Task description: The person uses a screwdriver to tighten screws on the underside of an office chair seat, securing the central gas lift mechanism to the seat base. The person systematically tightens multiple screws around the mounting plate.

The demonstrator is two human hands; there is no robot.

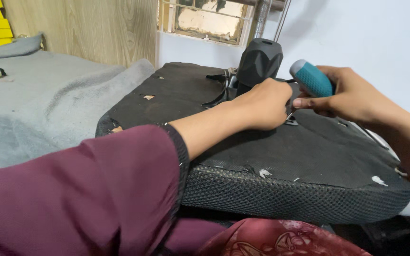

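Observation:
An upturned black chair seat (309, 156) with mesh-covered edge lies in front of me, its dark fabric underside up. My right hand (352, 95) grips a screwdriver with a teal and grey handle (312, 78), its tip angled down to a small metal fitting (290, 121) on the seat. My left hand (262, 104) rests curled on the seat beside that fitting, fingers pressed near the screwdriver's tip. The left forearm comes out of a maroon sleeve (96, 189). What the left fingers pinch, if anything, is hidden.
A black plastic column cover (259, 59) stands up behind the hands. A bed with a grey blanket (39, 99) lies to the left, a wooden panel (86, 28) and a window (205, 19) behind. White foam bits (378, 180) dot the seat edge.

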